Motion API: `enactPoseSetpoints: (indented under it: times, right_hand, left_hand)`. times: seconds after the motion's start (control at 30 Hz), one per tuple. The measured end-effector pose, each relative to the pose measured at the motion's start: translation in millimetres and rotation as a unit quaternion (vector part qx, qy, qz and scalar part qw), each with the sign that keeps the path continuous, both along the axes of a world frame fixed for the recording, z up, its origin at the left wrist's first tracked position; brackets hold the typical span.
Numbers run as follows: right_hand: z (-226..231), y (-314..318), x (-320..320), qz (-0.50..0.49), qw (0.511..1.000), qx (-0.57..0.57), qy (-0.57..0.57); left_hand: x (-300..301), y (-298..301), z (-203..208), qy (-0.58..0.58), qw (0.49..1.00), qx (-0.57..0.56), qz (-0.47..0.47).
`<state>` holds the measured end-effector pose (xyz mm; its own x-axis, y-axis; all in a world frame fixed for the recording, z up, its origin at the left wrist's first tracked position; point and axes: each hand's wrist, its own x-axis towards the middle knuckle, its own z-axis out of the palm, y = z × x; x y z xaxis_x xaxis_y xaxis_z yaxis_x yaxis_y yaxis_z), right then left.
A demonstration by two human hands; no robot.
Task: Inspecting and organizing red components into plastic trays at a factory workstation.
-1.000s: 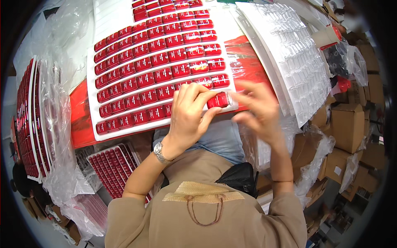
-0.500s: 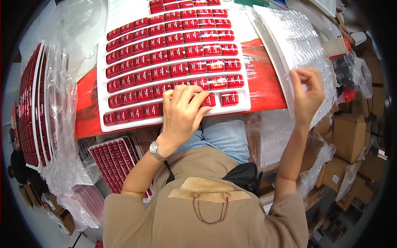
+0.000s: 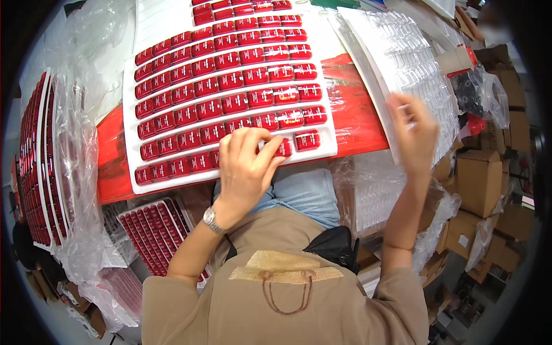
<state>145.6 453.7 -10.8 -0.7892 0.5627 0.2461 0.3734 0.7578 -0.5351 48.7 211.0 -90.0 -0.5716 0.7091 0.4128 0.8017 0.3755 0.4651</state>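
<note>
A white tray [image 3: 232,170] lies in front of me, holding curved rows of small glossy red containers [image 3: 234,104] with pale print on top. My left hand [image 3: 244,167], with a watch on its wrist, is over the nearest row. Its fingers are curled, and thumb and forefinger close at one red container [image 3: 283,149] near the row's right end; the palm hides neighbouring ones. To the right, my right hand [image 3: 415,135] is raised beside a sheet of clear plastic pieces [image 3: 411,63]. Its fingers are bent together and smeared by motion; anything between them is too small to make out.
More trays of red containers stand on the left [image 3: 43,161], wrapped in clear plastic film [image 3: 77,172]. A further tray [image 3: 152,230] sits low beside my left arm. Red covering [image 3: 359,109] shows on the table. Cardboard boxes [image 3: 478,178] are stacked at right.
The view has shifted, so the tray appears farther left. My left thumb and forefinger sit closer around the container near the row's end. My right hand has turned slightly and is now blurred.
</note>
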Motion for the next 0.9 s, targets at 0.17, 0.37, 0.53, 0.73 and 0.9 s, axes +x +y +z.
enactPoseSetpoints:
  times: [0.17,0.37,0.53,0.73,0.9]
  right_hand:
    - [-16.1,61.4,-1.6,-0.077,0.923,0.323,-0.194]
    - [-21.5,80.2,-0.1,-0.088,0.970,0.187,-0.129]
    - [-19.4,81.1,-4.4,-0.062,0.964,0.245,-0.083]
    - [-1.9,-32.7,-16.9,0.089,0.930,-0.287,0.210]
    - [-34.8,-96.5,-20.4,0.271,0.946,-0.100,0.150]
  left_hand:
    - [2.9,17.8,-2.4,-0.011,0.999,-0.042,-0.020]
    - [-14.5,-31.6,5.1,-0.009,0.998,-0.058,0.022]
    - [-14.5,-29.3,3.5,-0.019,0.999,-0.004,0.038]
    - [-1.1,-16.0,5.8,-0.182,0.964,0.193,0.005]
    - [10.5,-3.9,10.3,-0.289,0.922,0.257,-0.003]
